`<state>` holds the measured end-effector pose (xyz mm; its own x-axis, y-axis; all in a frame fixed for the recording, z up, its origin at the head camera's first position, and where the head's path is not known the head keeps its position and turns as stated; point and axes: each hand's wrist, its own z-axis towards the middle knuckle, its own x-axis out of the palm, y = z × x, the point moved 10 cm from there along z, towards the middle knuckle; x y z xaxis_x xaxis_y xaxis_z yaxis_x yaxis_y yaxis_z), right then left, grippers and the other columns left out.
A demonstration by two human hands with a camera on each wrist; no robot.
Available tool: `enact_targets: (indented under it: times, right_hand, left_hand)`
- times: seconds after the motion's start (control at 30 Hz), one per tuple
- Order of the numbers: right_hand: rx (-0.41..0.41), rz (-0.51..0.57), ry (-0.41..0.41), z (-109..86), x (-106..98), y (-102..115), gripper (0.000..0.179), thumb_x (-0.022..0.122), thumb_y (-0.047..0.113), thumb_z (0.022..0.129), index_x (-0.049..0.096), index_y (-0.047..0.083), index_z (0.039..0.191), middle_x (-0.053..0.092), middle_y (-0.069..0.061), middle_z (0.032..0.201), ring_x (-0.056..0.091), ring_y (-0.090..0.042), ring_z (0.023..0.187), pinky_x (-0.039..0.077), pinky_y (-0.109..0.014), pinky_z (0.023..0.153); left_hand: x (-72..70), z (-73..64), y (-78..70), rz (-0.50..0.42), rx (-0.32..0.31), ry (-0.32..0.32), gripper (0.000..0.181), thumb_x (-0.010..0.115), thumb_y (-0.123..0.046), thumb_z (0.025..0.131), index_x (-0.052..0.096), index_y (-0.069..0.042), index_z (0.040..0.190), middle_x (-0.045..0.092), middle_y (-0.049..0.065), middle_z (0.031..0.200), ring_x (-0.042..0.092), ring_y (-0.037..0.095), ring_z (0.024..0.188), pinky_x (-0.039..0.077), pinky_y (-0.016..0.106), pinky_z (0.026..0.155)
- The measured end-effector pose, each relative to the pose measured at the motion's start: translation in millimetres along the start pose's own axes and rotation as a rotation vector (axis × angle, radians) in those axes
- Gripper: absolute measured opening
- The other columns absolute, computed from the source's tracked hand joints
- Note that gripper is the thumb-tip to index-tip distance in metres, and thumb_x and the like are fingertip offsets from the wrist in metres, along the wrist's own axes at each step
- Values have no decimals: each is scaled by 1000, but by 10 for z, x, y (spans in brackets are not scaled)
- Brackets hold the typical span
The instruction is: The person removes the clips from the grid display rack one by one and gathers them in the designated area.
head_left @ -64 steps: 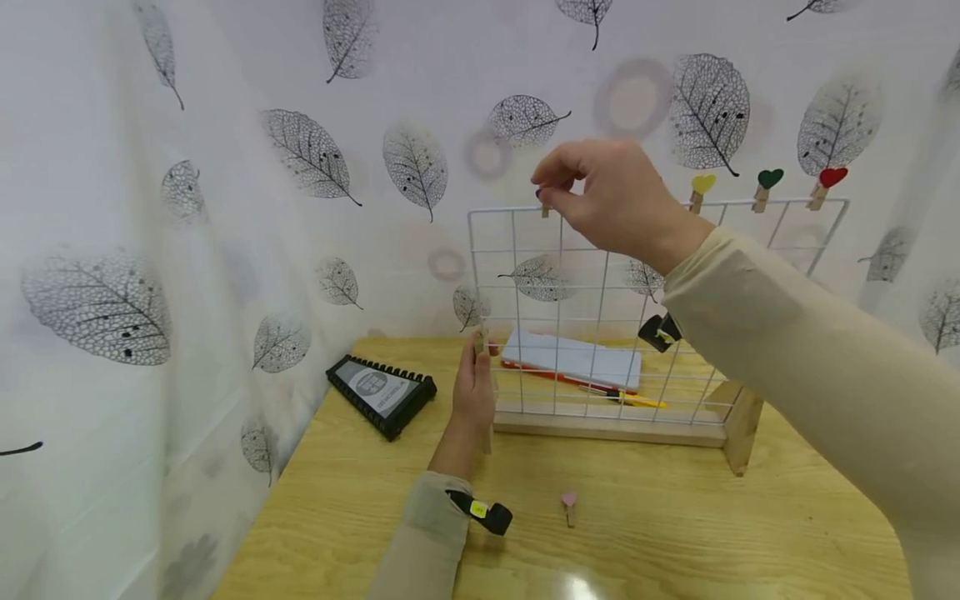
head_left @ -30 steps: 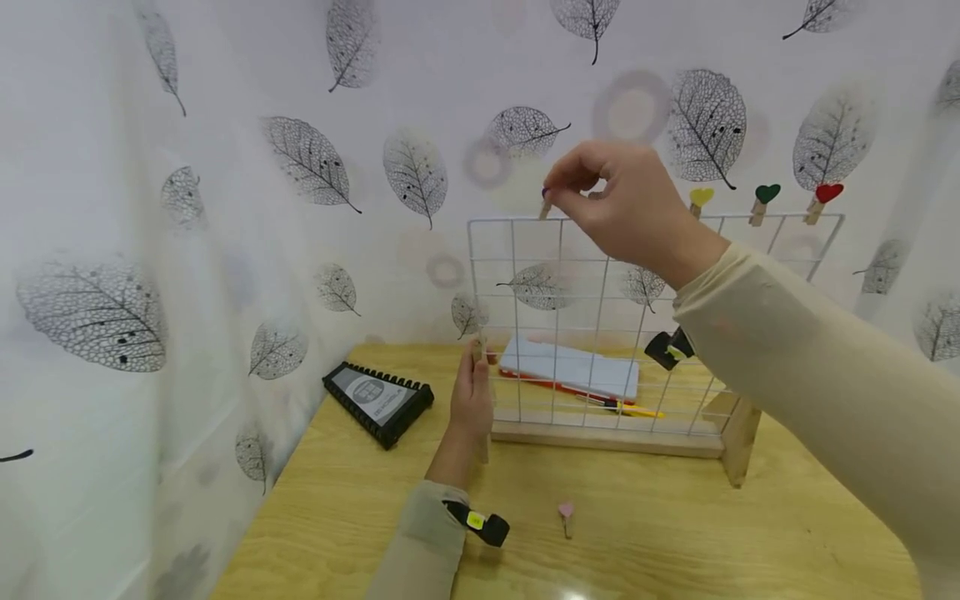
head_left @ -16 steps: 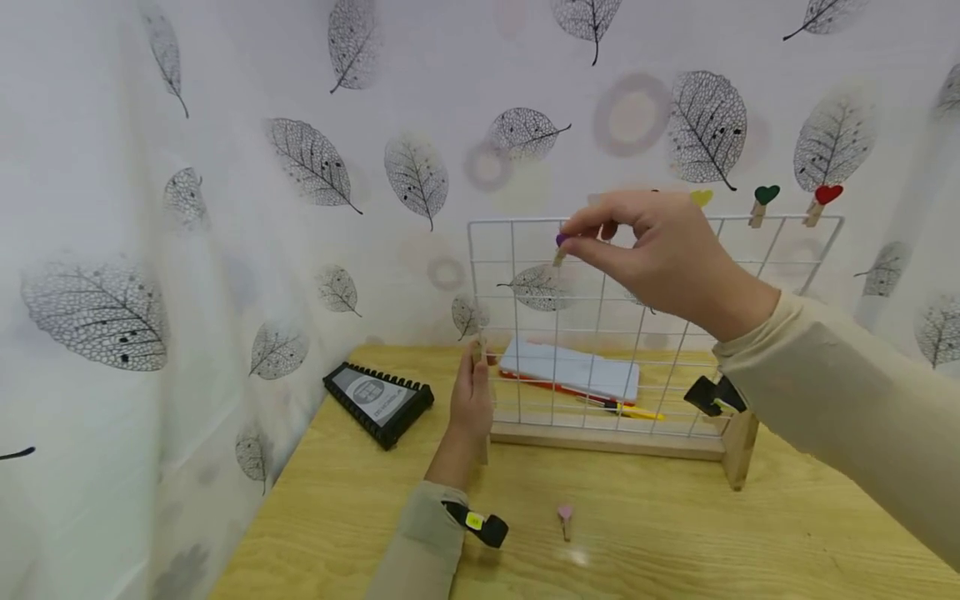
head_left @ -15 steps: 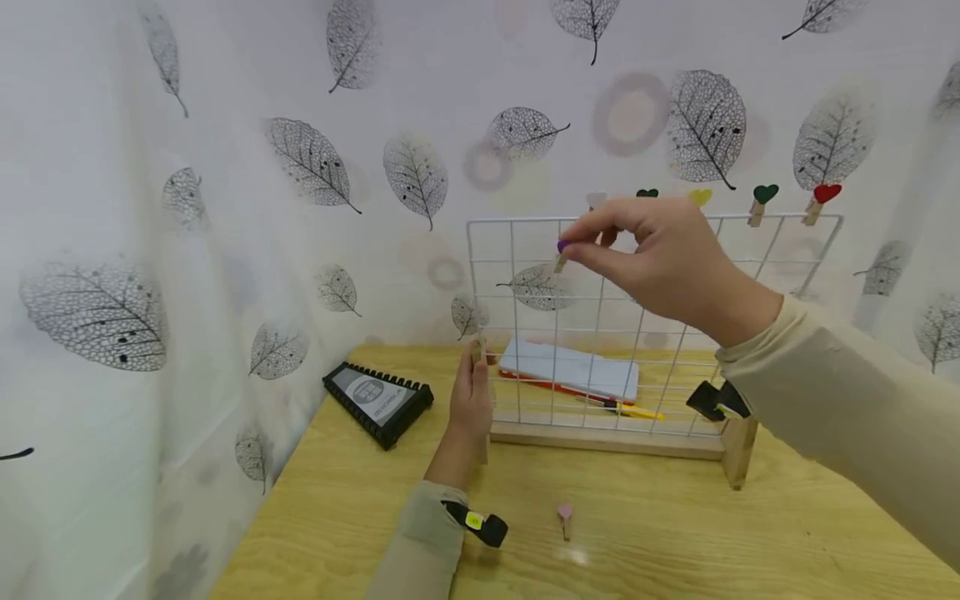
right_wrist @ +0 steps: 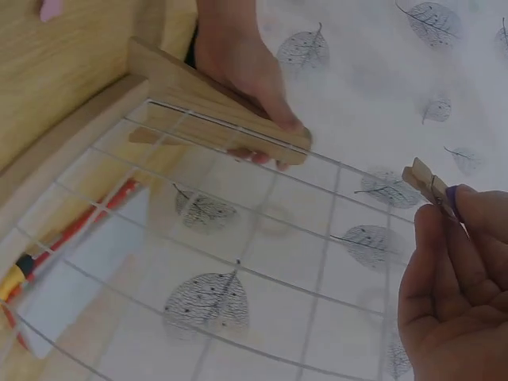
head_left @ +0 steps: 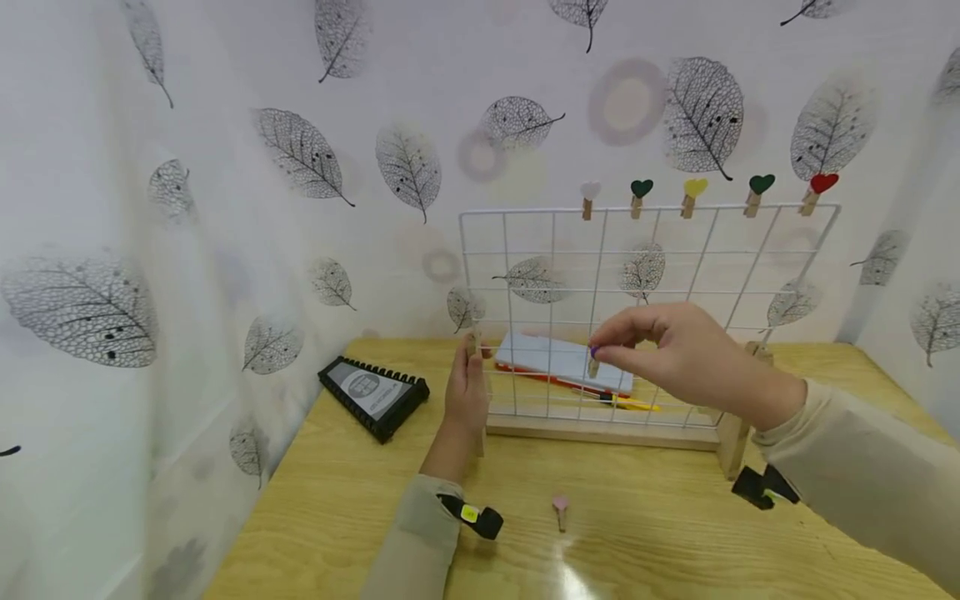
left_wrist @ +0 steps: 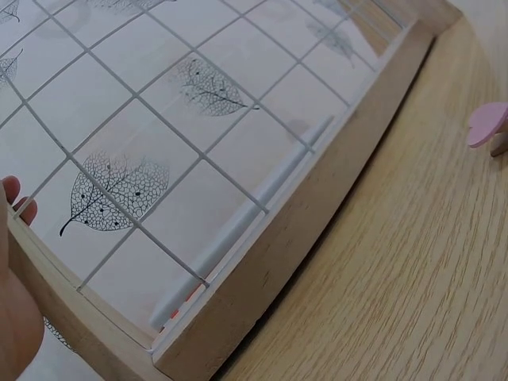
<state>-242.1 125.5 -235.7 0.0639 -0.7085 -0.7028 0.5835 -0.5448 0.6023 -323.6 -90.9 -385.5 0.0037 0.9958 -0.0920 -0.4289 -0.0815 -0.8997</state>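
Note:
In the head view my right hand (head_left: pixel 678 358) pinches a small wooden clothespin (head_left: pixel 593 365) with a purple heart, in front of the wire grid's lower half. Its wooden end points left, free of the wires, in the right wrist view, where thumb and fingertips hold the clothespin (right_wrist: pixel 430 189) by its heart end. My left hand (head_left: pixel 467 396) grips the left wooden side post of the grid rack (head_left: pixel 600 431); fingertips curl behind the post (right_wrist: pixel 230 111). A clothespin with a pink heart (head_left: pixel 560 510) lies on the table before the rack.
Along the top wire stand several heart clothespins: white (head_left: pixel 588 200), dark green (head_left: pixel 639 198), yellow (head_left: pixel 692 197), another green and red (head_left: pixel 817 192). A white-and-red flat case (head_left: pixel 555 358) and a yellow-black pen (head_left: pixel 633 403) lie behind the grid. A black tray (head_left: pixel 375 396) sits left.
My right hand has pulled the purple-heart clothespin off the top wire and brought it down and to the right. The white, green and yellow clothespins are now uncovered. My left hand stays on the post.

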Motion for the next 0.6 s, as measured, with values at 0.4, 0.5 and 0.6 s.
enact_targets:
  times: [0.4,0.5,0.6]
  right_hand:
    - [214,198,288,-498,917,-752,7,73,22,94,76,17,98,74,5,93,68,-11,85,55,-28,71]
    - [233,232,350,-626,1155,-893,9,74,21,94,77,14,98,74,5,91,67,-9,83,54,-27,70]
    - [269,289,399,-745,1377,-1031,11,75,18,92,76,8,96,74,3,90,67,-9,83,54,-26,70]
  left_hand:
    - [-26,-1,-8,3,-9,-14,34,27,-13,112,41,1,140,47,30,131,40,21,83,37,29,76]
    - [-22,-8,-13,6,-8,-13,35,27,-12,112,40,2,141,48,28,130,41,28,82,38,29,75]
    - [-11,-13,-25,8,1,-9,35,27,-11,112,40,3,142,48,29,130,43,31,93,38,33,84]
